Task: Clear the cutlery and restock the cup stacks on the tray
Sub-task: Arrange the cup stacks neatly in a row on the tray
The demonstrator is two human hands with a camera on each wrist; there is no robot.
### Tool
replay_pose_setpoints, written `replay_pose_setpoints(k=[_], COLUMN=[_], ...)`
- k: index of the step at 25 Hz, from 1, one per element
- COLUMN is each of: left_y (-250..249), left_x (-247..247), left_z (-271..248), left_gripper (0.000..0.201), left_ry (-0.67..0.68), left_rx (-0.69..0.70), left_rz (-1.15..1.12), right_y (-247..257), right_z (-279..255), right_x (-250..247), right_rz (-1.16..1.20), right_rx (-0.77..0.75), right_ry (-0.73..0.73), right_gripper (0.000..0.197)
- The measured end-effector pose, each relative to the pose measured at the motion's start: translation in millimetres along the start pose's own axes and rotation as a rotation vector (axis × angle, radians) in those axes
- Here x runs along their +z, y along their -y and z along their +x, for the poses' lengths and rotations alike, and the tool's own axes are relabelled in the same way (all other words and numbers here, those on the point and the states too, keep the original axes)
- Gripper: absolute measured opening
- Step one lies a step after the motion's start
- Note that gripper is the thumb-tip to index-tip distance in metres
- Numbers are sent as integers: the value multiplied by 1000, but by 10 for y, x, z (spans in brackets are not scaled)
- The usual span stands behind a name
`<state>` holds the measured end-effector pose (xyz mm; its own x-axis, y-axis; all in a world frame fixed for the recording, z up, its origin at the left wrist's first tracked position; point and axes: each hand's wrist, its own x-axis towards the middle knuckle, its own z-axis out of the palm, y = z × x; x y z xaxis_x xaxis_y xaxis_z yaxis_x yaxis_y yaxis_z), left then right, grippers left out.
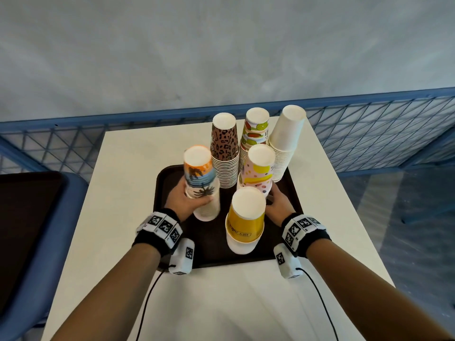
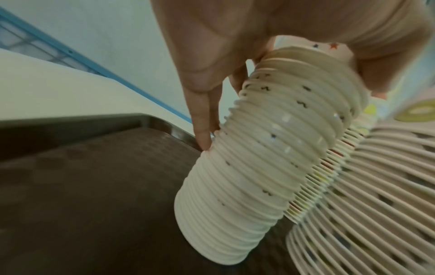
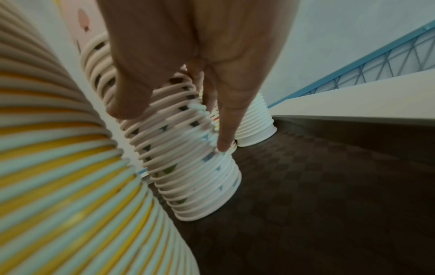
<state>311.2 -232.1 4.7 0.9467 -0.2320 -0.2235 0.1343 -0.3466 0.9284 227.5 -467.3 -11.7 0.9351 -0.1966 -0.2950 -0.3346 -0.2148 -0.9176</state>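
Cup stacks: six, inverted, on dark tray, white table.

Head: left hand grips palm-print stack, front left; right hand at dotted stack.

Left wrist: fingers and thumb wrapped round ribbed rims; base on tray.

Right wrist: thumb and forefinger clasp dotted stack's rims, yellow stack beside.

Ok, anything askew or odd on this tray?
Yes. The palm-tree cup stack gripped by the left hand is bowed, its top off to the left of its base on the tray. The dotted cup stack held by the right hand shows rims gapping on one side. Nothing spilled or crushed that I can see.
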Motion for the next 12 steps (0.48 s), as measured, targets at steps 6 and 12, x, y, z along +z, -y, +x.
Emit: replay_pose_setpoints(k=[6, 12], left_y=[108, 60], left_x=[-376, -263], left_z=[-55, -281], left_gripper=[80, 95], left_ry=[-169, -190], left_rx=[-26, 98], left_rz=[-12, -56], right_y=[-250, -207], right_z=[-410, -865], right_x=[-42, 304], right_rz=[-115, -151], right_rx=[66, 10], right_ry=[-3, 69], right_gripper=[67, 109])
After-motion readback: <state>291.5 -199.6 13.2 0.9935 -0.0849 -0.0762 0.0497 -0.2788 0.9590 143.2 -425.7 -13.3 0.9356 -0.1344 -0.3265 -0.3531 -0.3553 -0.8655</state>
